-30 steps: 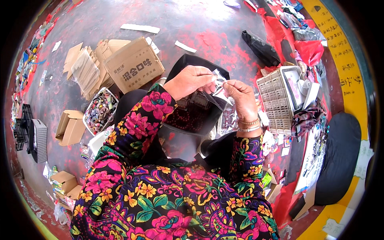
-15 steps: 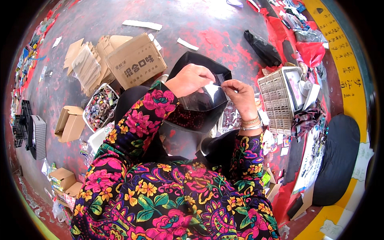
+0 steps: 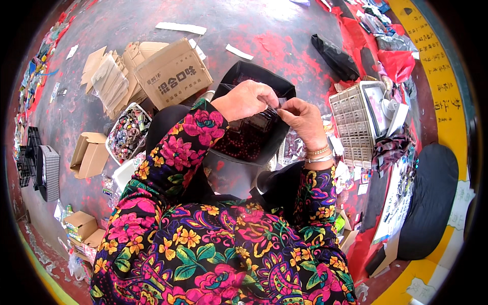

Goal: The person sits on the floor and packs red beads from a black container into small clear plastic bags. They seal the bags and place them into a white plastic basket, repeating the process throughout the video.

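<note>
My left hand (image 3: 247, 101) and my right hand (image 3: 303, 118) meet above an open black bin (image 3: 265, 76). Both are closed in a pinch, their fingertips almost touching at the upper edge of a clear plastic bag (image 3: 261, 121). Below the fingers the bag hangs inside the bin's opening; its contents are hard to make out. Strings of dark red beads (image 3: 239, 145) lie in the bin, partly covered by my left hand and the bag.
A printed cardboard box (image 3: 174, 73) leans on flattened cardboard at left, near a white basket of hair ties or trinkets (image 3: 128, 133). On the right stands a cream plastic crate (image 3: 351, 127). A black bundle (image 3: 335, 57) lies beyond it. Small open cartons (image 3: 90, 157) sit farther left.
My fingertips have come closer together on the bag. The bright glare on the plastic is gone, and the red beads beneath show more plainly.
</note>
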Tool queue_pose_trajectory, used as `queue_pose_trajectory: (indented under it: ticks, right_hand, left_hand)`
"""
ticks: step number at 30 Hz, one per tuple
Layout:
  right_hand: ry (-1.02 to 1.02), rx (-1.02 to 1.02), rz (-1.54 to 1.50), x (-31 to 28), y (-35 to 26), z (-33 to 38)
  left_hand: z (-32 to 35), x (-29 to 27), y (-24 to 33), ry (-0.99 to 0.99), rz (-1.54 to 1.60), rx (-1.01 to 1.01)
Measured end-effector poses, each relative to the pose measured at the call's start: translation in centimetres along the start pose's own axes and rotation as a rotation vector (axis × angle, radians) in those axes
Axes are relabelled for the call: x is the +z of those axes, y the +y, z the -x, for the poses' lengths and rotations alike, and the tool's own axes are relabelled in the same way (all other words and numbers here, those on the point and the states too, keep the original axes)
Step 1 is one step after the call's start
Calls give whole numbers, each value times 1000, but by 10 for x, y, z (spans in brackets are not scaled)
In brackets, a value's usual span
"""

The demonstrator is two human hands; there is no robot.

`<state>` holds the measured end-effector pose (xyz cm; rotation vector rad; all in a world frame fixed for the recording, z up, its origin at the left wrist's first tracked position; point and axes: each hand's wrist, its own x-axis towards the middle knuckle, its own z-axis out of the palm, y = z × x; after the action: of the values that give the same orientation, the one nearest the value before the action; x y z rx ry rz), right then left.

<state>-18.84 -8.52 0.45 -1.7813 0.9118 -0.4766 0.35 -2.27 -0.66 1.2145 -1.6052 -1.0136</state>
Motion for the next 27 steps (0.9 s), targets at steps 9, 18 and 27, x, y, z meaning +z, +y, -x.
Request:
queue_pose_trajectory:
  ticks: [9, 18, 27]
  right_hand:
    - [135, -123, 306, 7, -8, 1]
    - [43, -206, -48, 7, 17, -5]
    - [-41, -20, -362, 1, 13, -4]
  left_hand:
    - [1, 0, 9, -72, 154, -165]
    - [-1, 4, -3, 69, 62, -164]
    - [1, 1, 3, 62, 154, -327]
